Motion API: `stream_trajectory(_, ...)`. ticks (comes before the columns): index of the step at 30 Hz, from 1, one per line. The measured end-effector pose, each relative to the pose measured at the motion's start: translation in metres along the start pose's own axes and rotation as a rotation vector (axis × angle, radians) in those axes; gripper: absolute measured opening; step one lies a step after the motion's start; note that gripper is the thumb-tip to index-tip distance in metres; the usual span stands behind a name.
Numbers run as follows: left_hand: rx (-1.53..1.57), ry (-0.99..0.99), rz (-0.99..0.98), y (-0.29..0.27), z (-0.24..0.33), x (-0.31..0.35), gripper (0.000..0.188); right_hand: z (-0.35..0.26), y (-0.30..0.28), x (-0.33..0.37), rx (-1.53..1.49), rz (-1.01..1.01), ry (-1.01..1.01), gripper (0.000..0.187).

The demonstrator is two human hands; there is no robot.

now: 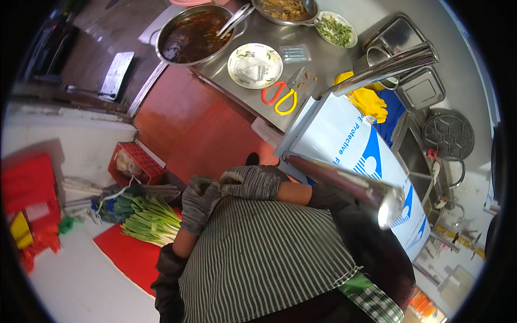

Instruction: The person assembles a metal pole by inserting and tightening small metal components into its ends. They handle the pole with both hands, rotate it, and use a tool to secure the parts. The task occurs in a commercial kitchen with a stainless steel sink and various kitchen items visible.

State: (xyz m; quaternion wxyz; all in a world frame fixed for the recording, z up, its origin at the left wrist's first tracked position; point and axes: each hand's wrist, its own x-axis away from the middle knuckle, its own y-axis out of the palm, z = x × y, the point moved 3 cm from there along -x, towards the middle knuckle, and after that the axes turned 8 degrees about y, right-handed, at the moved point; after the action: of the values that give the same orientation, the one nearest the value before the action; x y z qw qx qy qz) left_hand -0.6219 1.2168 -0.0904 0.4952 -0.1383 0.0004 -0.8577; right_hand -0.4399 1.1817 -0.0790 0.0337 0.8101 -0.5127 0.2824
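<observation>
My left hand (197,205), in a grey knitted glove, is in front of my body at the top of the striped apron (264,247). My right hand (250,182), gloved the same way, meets it there, its fingertips against the left hand's fingers. Both hands have curled, closed fingers; whatever may be pinched between them is hidden. On the steel counter ahead lie scissors (285,102) with one red and one yellow handle. Close by are a floral-rimmed white plate (277,65) with something clear on it and a small clear packet (295,53).
A pot of dark broth (196,35) stands at the counter's left end, near a bowl of chopped greens (335,30). A cleaver (117,72) lies far left. Green onions (153,218) and a red crate (134,164) are at left. A film-covered panel (344,134) and sink (414,153) stand right.
</observation>
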Motion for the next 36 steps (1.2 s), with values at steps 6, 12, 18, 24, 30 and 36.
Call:
stream_trajectory(6, -0.131, 0.011, -0.464, 0.019, 0.009, -0.091, 0.015, 0.026, -0.034, -0.017, -0.036, 0.161, 0.134, 0.040)
stream_trajectory(12, -0.005, -0.042, -0.938, 0.047, 0.028, -0.183, 0.024, 0.052, -0.039, -0.014, -0.256, 0.714, 0.380, 0.033)
stream_trajectory(18, 0.067, -0.264, -1.146, 0.014, 0.034, -0.267, 0.038, 0.064, -0.012, -0.051, -0.710, 1.270, 0.504, 0.016)
stream_trajectory(24, 0.087, -0.186, -1.039, -0.059, 0.012, -0.342, 0.045, 0.040, -0.018, -0.101, -0.873, 1.311, 0.501, 0.020)
stream_trajectory(30, 0.113, -0.366, -1.132, -0.065, 0.018, -0.353, 0.048, 0.003, -0.035, -0.095, -0.558, 1.490, 0.610, 0.019)
stream_trajectory(36, 0.125, -0.333, -1.285, -0.040, 0.030, -0.348, 0.054, -0.014, 0.009, -0.061, -0.098, 1.685, 0.762, 0.011)
